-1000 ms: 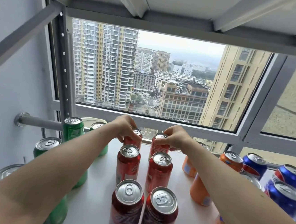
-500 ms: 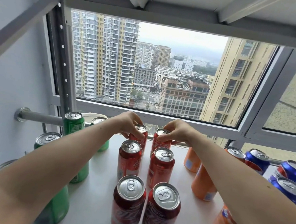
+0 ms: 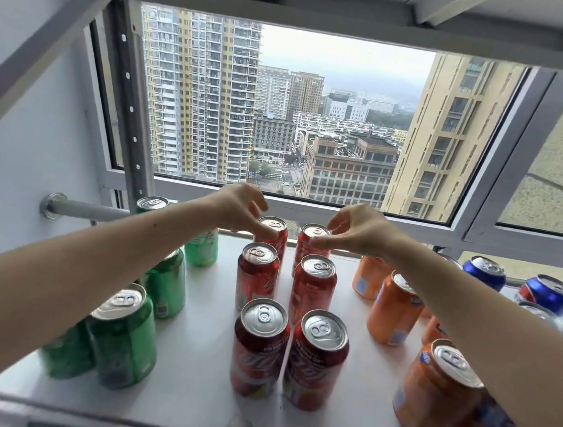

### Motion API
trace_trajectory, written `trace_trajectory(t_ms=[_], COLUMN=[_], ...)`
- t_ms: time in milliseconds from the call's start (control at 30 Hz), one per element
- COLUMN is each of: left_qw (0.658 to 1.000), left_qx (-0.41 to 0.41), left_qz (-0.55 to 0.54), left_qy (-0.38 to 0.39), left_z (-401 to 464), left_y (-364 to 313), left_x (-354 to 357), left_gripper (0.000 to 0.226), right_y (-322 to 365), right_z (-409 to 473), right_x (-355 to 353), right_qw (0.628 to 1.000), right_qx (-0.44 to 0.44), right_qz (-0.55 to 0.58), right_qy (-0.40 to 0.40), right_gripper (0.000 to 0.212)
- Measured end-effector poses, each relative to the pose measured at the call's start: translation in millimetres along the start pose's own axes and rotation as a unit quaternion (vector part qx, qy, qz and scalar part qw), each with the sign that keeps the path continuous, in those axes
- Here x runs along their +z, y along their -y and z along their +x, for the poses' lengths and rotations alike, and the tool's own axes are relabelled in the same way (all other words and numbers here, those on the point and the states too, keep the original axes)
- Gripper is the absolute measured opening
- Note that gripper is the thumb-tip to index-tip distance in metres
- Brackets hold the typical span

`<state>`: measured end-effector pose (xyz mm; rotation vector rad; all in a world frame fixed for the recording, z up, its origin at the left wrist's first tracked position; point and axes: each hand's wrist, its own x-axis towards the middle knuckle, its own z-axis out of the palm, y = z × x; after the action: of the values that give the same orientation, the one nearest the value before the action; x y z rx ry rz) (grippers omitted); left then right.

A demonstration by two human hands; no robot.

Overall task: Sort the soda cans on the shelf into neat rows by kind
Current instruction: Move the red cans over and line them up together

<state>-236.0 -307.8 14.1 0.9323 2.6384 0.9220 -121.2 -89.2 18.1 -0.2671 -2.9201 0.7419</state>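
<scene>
Red cans stand in two close columns on the white shelf [image 3: 194, 387]: a front pair [image 3: 260, 349], a middle pair [image 3: 256, 276] and a back pair by the window. My left hand [image 3: 239, 209] hovers over the back left red can [image 3: 275, 228], fingers lifted and spread, thumb tip at its rim. My right hand [image 3: 357, 231] hovers the same way over the back right red can [image 3: 314, 237], thumb at its side. Neither hand grips anything. Green cans [image 3: 130, 340] stand at the left, partly under my left forearm. Orange cans [image 3: 394, 310] stand right of the red ones.
Blue cans [image 3: 484, 270] stand at the far right behind my right forearm. A window frame [image 3: 341, 215] closes the shelf's back. A perforated rack post [image 3: 126, 95] and a grey pipe [image 3: 84, 210] stand at the back left; another shelf sits overhead.
Both hands held the tops of the two back red cans; now their fingers have opened and lifted off, with only the thumbs near the cans. The view has tilted down slightly.
</scene>
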Motion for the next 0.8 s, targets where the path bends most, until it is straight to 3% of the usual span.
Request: trace_trajectory(t_ms=[133, 333, 800], left_qw=[0.998, 0.997, 0.996], left_qx=[0.009, 0.038, 0.059], left_qz=[0.045, 0.06, 0.015], left_qy=[0.049, 0.027, 0.071], left_z=[-23.1, -26.4, -32.8], left_y=[-4.5, -5.9, -7.1], left_x=[16.2, 25.8, 28.5], left_gripper=[0.066, 0.049, 0.046], right_y=[9.2, 14.2, 13.4], right_z=[-23.7, -29.2, -29.1], right_x=[16.4, 19.0, 19.3], right_qw=[0.996, 0.995, 0.994], right_qx=[0.018, 0.009, 0.019], right_qz=[-0.004, 0.005, 0.018], right_qy=[0.084, 0.101, 0.106], right_gripper=[0.066, 0.044, 0.051])
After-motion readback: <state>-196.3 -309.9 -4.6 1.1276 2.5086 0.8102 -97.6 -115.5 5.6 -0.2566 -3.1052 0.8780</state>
